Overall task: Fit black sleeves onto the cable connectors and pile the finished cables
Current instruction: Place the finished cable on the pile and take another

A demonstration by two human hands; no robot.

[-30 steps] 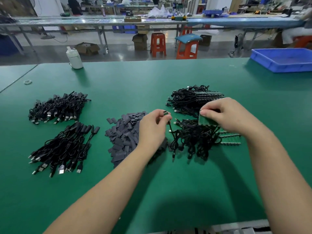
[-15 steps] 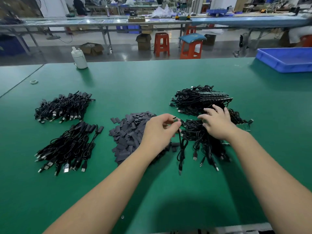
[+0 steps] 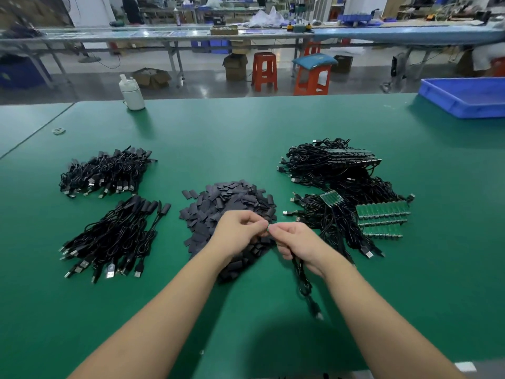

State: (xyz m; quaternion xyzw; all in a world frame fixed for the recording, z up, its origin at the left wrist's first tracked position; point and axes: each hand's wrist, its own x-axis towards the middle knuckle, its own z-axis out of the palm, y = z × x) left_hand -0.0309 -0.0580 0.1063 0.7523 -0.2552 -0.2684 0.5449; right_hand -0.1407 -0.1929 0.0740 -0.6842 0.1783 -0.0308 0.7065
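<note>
Green matting covered the surface [image 3: 246, 127]; above its near middle both hands met, the right hand [image 3: 299, 246] gripping a cable [image 3: 302, 280] that dangled below it, its fingers pinching the small green connector [image 3: 268, 227]; the left hand [image 3: 240, 233] had its fingers curled at that same tip, what they held too small to tell; under them lay the sleeves [image 3: 226, 209]; bare cables [image 3: 336, 192] sat right, finished piles [image 3: 109, 231] left; a blue bin [image 3: 464, 97] stood far right.
</note>
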